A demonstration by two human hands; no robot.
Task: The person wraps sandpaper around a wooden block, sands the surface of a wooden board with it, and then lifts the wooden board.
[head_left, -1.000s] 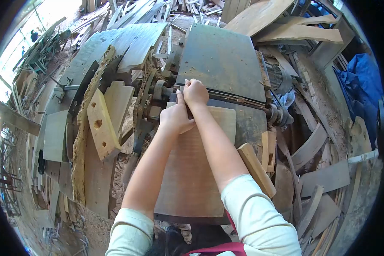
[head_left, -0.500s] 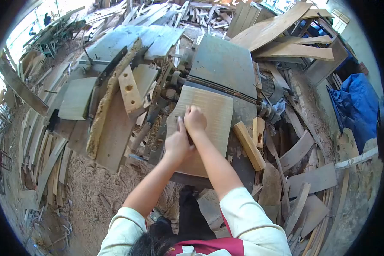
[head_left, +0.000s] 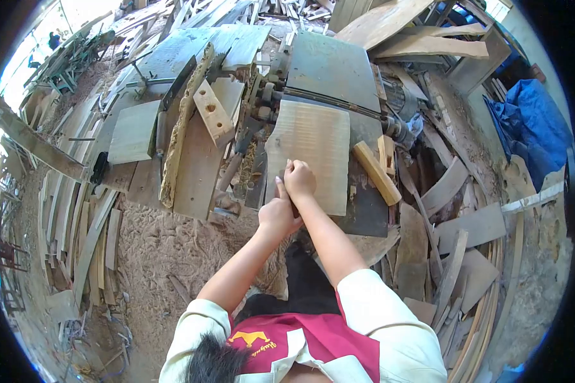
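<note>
A pale wooden board (head_left: 313, 137) with ripple marks across it lies flat on the metal bed of a machine. My right hand (head_left: 299, 179) is closed in a fist over the board's near left part. Just below it, at the board's near edge, my left hand (head_left: 278, 216) is closed too, with one finger stretched forward against the right hand. A narrow dark strip shows between the two hands, but I cannot make out what it is. What the fingers grip, if anything, is hidden.
Beyond the board is a second metal plate (head_left: 332, 67). On the right lie a wooden bar (head_left: 377, 173) and a notched block (head_left: 386, 153). Leftward, a block with holes (head_left: 213, 113) rests near a rough-edged plank (head_left: 182, 137). A blue tarpaulin (head_left: 530, 131) hangs at right; sawdust covers the floor.
Both hands have drawn back toward my body, from the board's middle to its near edge. My view has shifted a little. The board keeps about the same place on the machine.
</note>
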